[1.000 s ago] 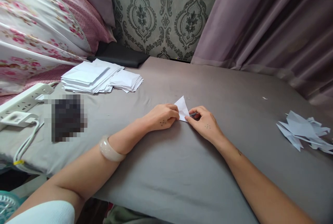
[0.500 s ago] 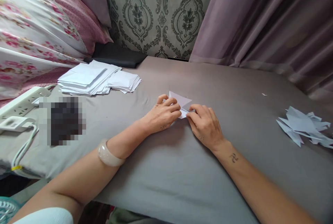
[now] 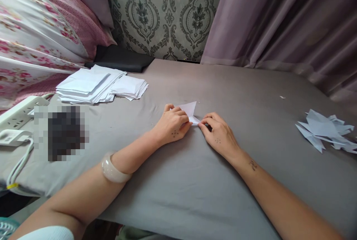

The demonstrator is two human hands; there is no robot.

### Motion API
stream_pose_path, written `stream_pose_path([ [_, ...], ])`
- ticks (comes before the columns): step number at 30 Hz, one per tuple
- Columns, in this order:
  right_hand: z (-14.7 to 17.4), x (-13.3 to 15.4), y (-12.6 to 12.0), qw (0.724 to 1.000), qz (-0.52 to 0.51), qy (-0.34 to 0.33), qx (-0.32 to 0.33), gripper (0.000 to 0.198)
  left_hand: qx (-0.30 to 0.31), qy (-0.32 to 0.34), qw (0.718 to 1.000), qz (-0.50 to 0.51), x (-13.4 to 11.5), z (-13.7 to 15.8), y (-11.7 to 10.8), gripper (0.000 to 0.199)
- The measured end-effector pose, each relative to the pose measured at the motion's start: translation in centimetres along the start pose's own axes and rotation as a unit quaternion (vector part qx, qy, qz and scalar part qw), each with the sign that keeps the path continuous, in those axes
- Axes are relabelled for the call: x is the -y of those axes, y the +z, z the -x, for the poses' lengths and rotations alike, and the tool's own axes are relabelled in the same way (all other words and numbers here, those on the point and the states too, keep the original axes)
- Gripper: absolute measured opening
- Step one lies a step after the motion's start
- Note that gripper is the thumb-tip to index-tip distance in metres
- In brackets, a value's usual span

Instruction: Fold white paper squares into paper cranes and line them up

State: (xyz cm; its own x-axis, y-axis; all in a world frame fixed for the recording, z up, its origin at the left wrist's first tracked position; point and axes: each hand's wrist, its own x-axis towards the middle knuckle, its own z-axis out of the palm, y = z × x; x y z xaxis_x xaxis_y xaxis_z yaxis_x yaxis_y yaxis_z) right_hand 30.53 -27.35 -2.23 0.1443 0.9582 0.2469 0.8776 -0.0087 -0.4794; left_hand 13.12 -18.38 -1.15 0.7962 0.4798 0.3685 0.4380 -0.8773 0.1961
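Observation:
A small folded piece of white paper [image 3: 189,108] lies between my hands on the grey cloth, one pointed flap standing up at its far side. My left hand [image 3: 175,122] is closed over its left part, with fingers bent and hiding much of that side. At the right tip of the paper, thumb and forefinger of my right hand [image 3: 217,130] pinch the corner. Both hands rest low, close to the cloth. How the folds run under my left fingers is hidden.
Stacks of white paper [image 3: 83,83] lie at the back left by a black item [image 3: 119,59]. Several folded paper pieces [image 3: 323,128] are heaped at the right. A power strip [image 3: 22,111] with cables and a blurred dark object [image 3: 66,132] are at the left. A paper scrap [image 3: 282,97] lies further back.
The folded paper has turned between my hands, its raised flap now pointing differently. My left hand has shifted slightly leftward; my right hand still pinches the right end. The view has moved a little.

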Motion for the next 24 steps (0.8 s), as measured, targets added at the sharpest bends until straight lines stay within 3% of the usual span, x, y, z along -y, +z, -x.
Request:
stream_pose_path([
  [9, -0.5, -0.2, 0.7, 1.000, 0.010, 0.015, -0.018, 0.008, 0.032, -0.101, 0.994, 0.018, -0.6, -0.9, 0.2, 0.026],
  [12, -0.5, -0.1, 0.5, 0.999, -0.001, -0.028, -0.022, 0.004, 0.052, -0.099, 0.991, 0.069, -0.2, -0.6, -0.2, 0.029],
  [16, -0.1, 0.2, 0.4, 0.994, 0.008, -0.112, 0.013, 0.023, 0.057, -0.099, 0.989, 0.092, 0.2, -0.2, -0.3, 0.024],
  [24, 1.1, 1.9, -0.2, 0.979, 0.144, -0.130, 0.069, 0.026, 0.073, -0.145, 0.979, 0.120, 0.6, -0.6, -0.1, 0.028],
])
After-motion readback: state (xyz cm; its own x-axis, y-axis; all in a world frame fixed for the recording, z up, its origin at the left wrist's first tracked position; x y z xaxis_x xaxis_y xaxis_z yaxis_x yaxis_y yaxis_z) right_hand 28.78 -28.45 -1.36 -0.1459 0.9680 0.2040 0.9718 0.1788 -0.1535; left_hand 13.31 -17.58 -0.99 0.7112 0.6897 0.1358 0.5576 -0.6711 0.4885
